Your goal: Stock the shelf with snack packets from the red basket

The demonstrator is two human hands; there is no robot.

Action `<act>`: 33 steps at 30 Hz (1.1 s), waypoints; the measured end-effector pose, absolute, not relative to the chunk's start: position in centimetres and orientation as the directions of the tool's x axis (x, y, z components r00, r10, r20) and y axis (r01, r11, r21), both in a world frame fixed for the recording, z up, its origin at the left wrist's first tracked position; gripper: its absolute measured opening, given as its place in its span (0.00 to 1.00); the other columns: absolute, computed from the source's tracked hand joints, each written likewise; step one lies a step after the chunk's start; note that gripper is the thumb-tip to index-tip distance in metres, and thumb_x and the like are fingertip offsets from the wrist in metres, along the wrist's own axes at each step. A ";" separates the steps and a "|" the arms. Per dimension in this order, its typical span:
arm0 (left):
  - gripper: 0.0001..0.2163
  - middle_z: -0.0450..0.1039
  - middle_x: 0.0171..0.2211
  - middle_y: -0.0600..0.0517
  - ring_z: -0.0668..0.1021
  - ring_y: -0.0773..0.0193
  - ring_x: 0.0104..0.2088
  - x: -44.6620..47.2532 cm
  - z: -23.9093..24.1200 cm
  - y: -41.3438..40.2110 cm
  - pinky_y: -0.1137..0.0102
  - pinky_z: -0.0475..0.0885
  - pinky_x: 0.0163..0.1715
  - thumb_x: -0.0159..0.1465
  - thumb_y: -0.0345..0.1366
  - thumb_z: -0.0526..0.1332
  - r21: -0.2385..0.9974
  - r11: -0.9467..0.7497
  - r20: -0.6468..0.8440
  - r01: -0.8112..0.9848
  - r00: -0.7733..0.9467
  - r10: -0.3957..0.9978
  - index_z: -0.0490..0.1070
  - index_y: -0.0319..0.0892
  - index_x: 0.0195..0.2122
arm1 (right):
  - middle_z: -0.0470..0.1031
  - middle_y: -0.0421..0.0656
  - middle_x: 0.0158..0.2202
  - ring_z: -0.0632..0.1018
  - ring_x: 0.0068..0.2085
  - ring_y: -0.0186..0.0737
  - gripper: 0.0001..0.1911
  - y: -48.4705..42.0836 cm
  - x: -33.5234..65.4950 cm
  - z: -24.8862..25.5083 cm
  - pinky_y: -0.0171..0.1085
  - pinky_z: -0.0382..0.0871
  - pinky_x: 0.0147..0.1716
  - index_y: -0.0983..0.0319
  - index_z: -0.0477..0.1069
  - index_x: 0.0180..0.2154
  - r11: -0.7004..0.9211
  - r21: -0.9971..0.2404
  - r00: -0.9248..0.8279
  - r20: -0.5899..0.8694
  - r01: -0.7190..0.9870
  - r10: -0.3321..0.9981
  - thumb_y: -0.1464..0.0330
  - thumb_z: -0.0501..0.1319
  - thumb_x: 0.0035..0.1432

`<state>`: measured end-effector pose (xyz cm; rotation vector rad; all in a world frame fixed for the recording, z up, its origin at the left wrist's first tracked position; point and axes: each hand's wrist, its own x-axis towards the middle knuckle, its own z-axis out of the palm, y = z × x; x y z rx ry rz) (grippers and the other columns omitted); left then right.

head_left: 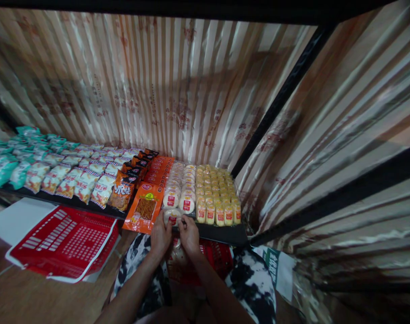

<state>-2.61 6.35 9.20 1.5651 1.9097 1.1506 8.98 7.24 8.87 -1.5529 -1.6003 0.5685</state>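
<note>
Between my two hands is a round white packaged cracker (172,217) with a red label, held at the shelf's front edge. My left hand (161,236) grips its left side, and my right hand (188,234) pinches its right side. Just behind it stand two rows of the same round white packs (187,201). To their right, small yellow packaged snacks (219,213) line up in several rows. An orange bag of brown sticks (146,205) lies left of my hands, in front of more orange bags.
Further left on the black shelf (221,231) are white-and-orange snack bags (84,184) and teal bags (4,170). A red basket (66,238) sits on the floor at left; another red basket (218,258) is below my hands. Black posts (275,103) frame the right.
</note>
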 end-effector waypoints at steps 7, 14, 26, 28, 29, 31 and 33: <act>0.28 0.48 0.62 0.38 0.54 0.55 0.62 -2.1 7.7 5.1 0.57 0.60 0.57 0.62 0.30 0.48 0.782 -0.195 0.386 0.592 -0.215 0.897 0.41 0.35 0.63 | 0.74 0.46 0.36 0.75 0.32 0.37 0.13 8.8 8.2 8.3 0.35 0.70 0.34 0.62 0.72 0.37 0.136 -0.840 0.116 0.229 0.526 0.966 0.66 0.52 0.57; 0.27 0.43 0.64 0.43 0.49 0.56 0.64 -1.8 6.4 4.8 0.57 0.54 0.60 0.60 0.25 0.47 0.648 -0.276 0.456 0.710 -0.071 0.887 0.48 0.37 0.62 | 0.74 0.45 0.34 0.75 0.29 0.35 0.11 9.8 7.9 8.6 0.34 0.70 0.33 0.62 0.72 0.35 0.113 -0.860 0.139 0.208 0.498 0.968 0.67 0.53 0.55; 0.25 0.52 0.62 0.43 0.50 0.57 0.63 -1.6 5.9 6.6 0.55 0.55 0.60 0.61 0.25 0.44 0.540 -0.265 0.430 0.799 0.009 0.903 0.55 0.36 0.60 | 0.75 0.47 0.36 0.76 0.35 0.40 0.14 10.5 7.8 8.9 0.37 0.69 0.39 0.64 0.72 0.40 0.128 -0.780 0.096 0.234 0.612 0.968 0.69 0.51 0.56; 0.25 0.53 0.62 0.44 0.51 0.58 0.63 -1.5 5.9 6.7 0.55 0.55 0.60 0.60 0.25 0.45 0.550 -0.247 0.416 0.798 -0.005 0.909 0.53 0.38 0.61 | 0.75 0.47 0.37 0.76 0.37 0.39 0.15 10.4 7.9 8.8 0.37 0.69 0.40 0.64 0.71 0.42 0.152 -0.796 0.074 0.239 0.586 0.968 0.71 0.50 0.55; 0.25 0.53 0.62 0.44 0.52 0.58 0.63 -1.5 5.9 6.8 0.55 0.55 0.60 0.60 0.25 0.45 0.554 -0.241 0.410 0.797 -0.010 0.912 0.53 0.38 0.61 | 0.75 0.47 0.38 0.76 0.38 0.39 0.16 10.3 7.9 8.8 0.37 0.69 0.41 0.64 0.70 0.43 0.166 -0.806 0.063 0.243 0.569 0.968 0.72 0.50 0.55; 0.25 0.53 0.62 0.43 0.53 0.57 0.63 -1.5 5.9 6.9 0.56 0.55 0.60 0.60 0.25 0.46 0.560 -0.231 0.395 0.796 -0.011 0.918 0.53 0.36 0.61 | 0.75 0.47 0.41 0.76 0.40 0.38 0.18 10.1 8.0 8.7 0.38 0.69 0.43 0.65 0.68 0.47 0.187 -0.809 0.052 0.259 0.557 0.965 0.73 0.49 0.55; 0.25 0.53 0.61 0.41 0.54 0.56 0.63 -1.6 5.9 7.0 0.56 0.55 0.60 0.60 0.25 0.46 0.562 -0.228 0.385 0.796 -0.008 0.923 0.54 0.34 0.60 | 0.73 0.49 0.44 0.74 0.45 0.39 0.20 9.8 8.1 8.7 0.39 0.67 0.46 0.65 0.67 0.48 0.211 -0.769 0.048 0.299 0.604 0.953 0.73 0.48 0.55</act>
